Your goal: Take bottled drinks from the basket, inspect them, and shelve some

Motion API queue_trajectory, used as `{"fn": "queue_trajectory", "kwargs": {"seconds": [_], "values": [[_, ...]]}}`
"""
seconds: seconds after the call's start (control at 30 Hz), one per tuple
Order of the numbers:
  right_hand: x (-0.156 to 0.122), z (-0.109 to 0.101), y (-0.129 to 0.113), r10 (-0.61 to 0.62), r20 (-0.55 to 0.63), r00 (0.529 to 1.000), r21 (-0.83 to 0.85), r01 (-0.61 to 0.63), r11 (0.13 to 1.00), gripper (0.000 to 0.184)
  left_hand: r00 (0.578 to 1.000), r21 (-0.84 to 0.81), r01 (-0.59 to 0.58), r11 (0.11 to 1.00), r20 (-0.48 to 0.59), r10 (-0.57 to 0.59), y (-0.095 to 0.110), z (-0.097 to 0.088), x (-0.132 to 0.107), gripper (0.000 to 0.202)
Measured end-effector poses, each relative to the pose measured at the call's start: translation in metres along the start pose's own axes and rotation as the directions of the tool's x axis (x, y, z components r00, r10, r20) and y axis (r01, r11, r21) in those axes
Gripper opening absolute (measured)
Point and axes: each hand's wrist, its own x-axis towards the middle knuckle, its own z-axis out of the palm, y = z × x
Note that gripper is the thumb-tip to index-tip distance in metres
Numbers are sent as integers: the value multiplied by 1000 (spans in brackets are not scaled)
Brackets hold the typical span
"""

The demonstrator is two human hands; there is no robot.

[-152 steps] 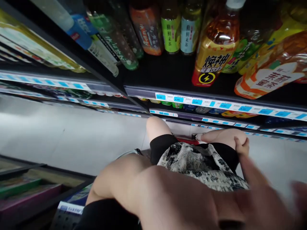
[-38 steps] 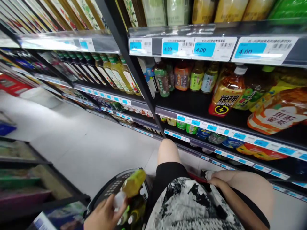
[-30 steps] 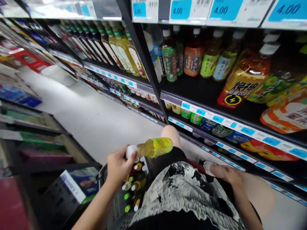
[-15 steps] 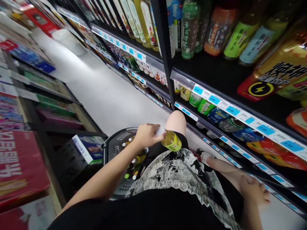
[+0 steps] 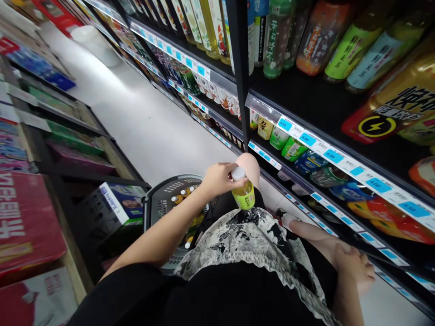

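Note:
My left hand (image 5: 220, 180) grips a bottle of yellow-green tea (image 5: 245, 197) just below its white cap. The bottle is nearly upright above my lap, its green label facing me. To the left of my knee stands a grey shopping basket (image 5: 159, 190), with several bottles (image 5: 185, 192) lying in it; my left forearm hides part of it. My right hand (image 5: 355, 267) rests on my right knee, its fingers laid over it and holding nothing.
At right, a black shelf (image 5: 306, 108) carries drink bottles above a row of price tags (image 5: 335, 156), with more drinks on the lower shelves. Cartons (image 5: 30, 222) fill the racks at left. A white bin (image 5: 95, 45) stands farther down the aisle.
My left hand has moved slightly right and up, turning the tea bottle from tilted to nearly upright. My right hand stays on the knee.

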Motion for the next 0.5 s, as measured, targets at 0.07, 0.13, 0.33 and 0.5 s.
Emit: {"fn": "queue_trajectory", "kwargs": {"seconds": [0.07,0.13,0.33,0.5], "values": [[-1,2,2,24,-20,1000,7,-24,1000,87,997,-119,-67,991,-34,64,-2,4,1,42],[-1,6,5,62,-19,998,35,-61,998,85,993,-257,-115,960,-67,101,-4,12,2,36],[-1,12,9,67,-12,998,97,-65,993,88,985,-830,114,546,21,-174,-4,50,-1,38],[-3,10,7,39,-62,997,48,-36,998,77,967,-949,45,312,-37,-253,-4,70,-3,33]]}}
